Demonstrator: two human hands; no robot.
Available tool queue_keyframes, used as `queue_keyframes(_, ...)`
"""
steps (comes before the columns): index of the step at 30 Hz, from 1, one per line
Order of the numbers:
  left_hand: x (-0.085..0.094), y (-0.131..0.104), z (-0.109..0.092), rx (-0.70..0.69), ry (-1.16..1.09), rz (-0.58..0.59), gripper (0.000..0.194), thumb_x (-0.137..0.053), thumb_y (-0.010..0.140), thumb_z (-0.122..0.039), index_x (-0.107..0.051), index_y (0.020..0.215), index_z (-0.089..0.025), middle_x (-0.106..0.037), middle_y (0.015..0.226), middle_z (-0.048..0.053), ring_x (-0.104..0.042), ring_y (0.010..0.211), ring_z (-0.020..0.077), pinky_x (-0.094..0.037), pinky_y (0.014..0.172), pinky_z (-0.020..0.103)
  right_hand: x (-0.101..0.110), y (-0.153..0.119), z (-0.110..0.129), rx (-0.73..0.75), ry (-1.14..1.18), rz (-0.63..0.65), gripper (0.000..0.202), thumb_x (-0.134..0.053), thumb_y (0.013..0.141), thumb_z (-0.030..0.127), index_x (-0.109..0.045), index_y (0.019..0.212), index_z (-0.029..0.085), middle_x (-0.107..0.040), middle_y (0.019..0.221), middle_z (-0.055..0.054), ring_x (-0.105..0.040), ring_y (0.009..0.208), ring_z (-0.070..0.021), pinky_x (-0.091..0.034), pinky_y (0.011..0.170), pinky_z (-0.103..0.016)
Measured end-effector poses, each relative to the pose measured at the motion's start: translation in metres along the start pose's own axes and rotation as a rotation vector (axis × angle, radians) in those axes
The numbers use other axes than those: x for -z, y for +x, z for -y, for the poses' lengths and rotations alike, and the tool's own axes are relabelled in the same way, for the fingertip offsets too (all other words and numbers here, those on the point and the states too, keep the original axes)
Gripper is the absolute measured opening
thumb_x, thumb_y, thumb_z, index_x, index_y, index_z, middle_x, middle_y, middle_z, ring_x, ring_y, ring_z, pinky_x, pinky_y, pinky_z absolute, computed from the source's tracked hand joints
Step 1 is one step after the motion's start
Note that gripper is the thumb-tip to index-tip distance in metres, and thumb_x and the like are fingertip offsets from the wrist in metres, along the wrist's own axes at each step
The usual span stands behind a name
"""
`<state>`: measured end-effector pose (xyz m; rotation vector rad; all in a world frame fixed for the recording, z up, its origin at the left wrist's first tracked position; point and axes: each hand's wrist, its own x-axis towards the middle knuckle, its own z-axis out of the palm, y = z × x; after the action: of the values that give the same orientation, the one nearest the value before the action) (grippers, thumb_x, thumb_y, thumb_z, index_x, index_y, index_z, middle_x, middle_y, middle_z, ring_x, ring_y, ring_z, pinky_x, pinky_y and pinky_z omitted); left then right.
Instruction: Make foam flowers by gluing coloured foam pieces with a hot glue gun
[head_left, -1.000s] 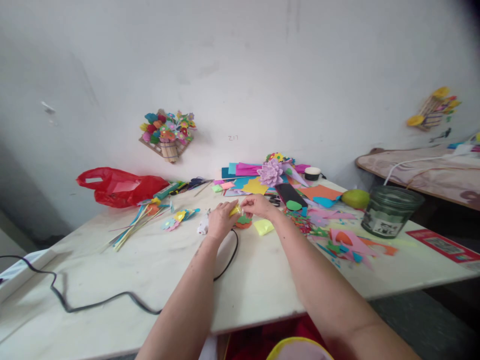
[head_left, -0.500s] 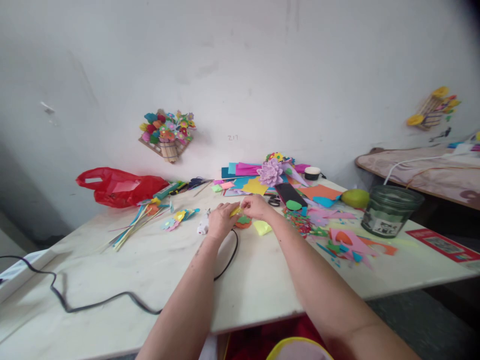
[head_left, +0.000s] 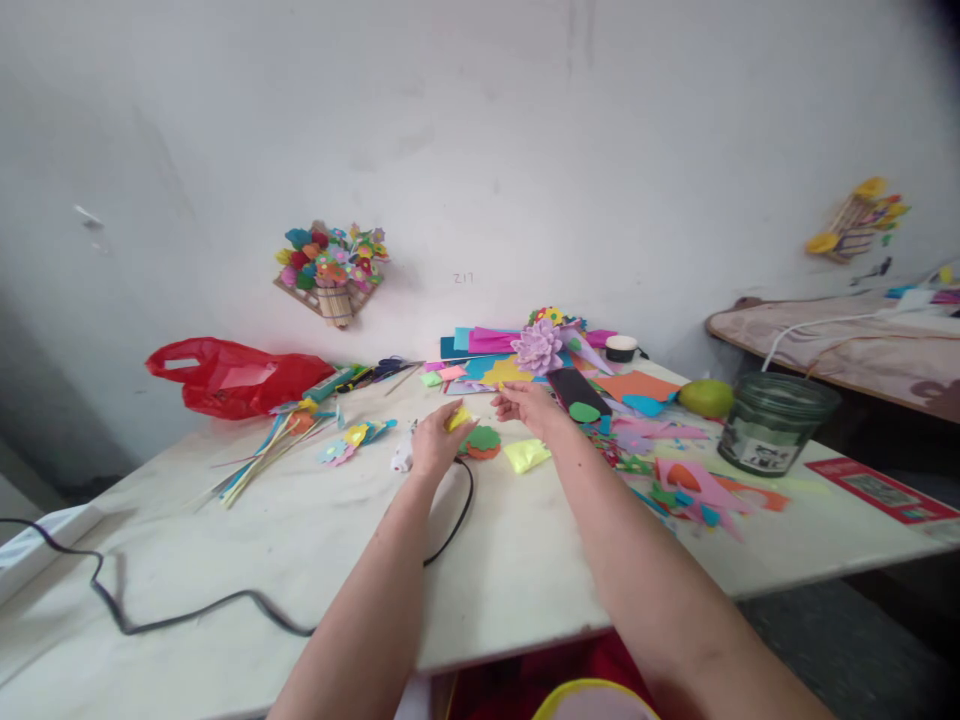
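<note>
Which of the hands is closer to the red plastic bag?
Left. The left hand is on the red plastic bag's side of the table; the right hand is further right, beyond it.

Both forearms are showing bare from elbow to wrist, with no sleeves reaching into view. The left hand (head_left: 433, 446) and the right hand (head_left: 529, 405) are wearing no gloves, rings, watch or bracelets.

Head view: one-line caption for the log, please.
Left hand pinches a small yellow foam piece while the right hand reaches beside it over a craft-strewn white table.
</note>
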<state>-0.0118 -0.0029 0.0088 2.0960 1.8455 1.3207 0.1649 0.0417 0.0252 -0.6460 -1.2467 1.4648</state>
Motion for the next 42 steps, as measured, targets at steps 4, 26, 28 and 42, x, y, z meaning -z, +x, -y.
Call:
queue_keyframes(4, 0.001, -0.002, -0.007, 0.017, 0.032, 0.042, 0.047, -0.054, 0.067, -0.049, -0.054, 0.109, -0.027, -0.064, 0.095, 0.002, -0.057, 0.09, 0.0185, -0.041, 0.076, 0.028, 0.003, -0.002, 0.002, -0.003, 0.056, 0.012, 0.018, -0.049, 0.065, 0.013, -0.051, 0.083, 0.015, -0.057, 0.051, 0.001, -0.049, 0.039, -0.0088, -0.043, 0.04, -0.021)
queue_keyframes(26, -0.011, 0.001, -0.021, -0.049, 0.017, 0.081, 0.045, -0.052, 0.069, -0.048, -0.053, 0.109, -0.027, -0.063, 0.097, 0.002, -0.057, 0.089, 0.018, -0.041, 0.075, 0.027, 0.007, 0.004, -0.003, 0.075, 0.234, -0.103, 0.009, -0.061, 0.068, 0.018, -0.056, 0.073, 0.013, -0.065, 0.066, -0.003, -0.059, 0.053, -0.0092, -0.049, 0.051, -0.02)
queue_keyframes(28, -0.012, 0.003, -0.027, -0.05, 0.072, 0.132, 0.046, -0.053, 0.069, -0.047, -0.053, 0.109, -0.027, -0.063, 0.097, 0.003, -0.057, 0.089, 0.0188, -0.041, 0.075, 0.028, 0.008, 0.006, -0.004, 0.12, 0.259, -0.16, 0.015, -0.066, 0.061, 0.014, -0.057, 0.074, 0.013, -0.065, 0.067, -0.002, -0.059, 0.056, -0.0086, -0.049, 0.055, -0.019)
queue_keyframes(42, -0.068, 0.034, -0.048, -0.353, 0.251, 0.413, 0.029, -0.052, 0.068, -0.02, -0.058, 0.096, -0.016, -0.058, 0.096, 0.009, -0.048, 0.096, 0.0234, -0.039, 0.082, 0.032, -0.002, 0.01, -0.009, 0.232, 0.135, -0.436, 0.021, -0.064, 0.06, 0.03, -0.049, 0.059, 0.015, -0.048, 0.041, 0.007, -0.04, 0.031, -0.0038, -0.031, 0.029, -0.015)
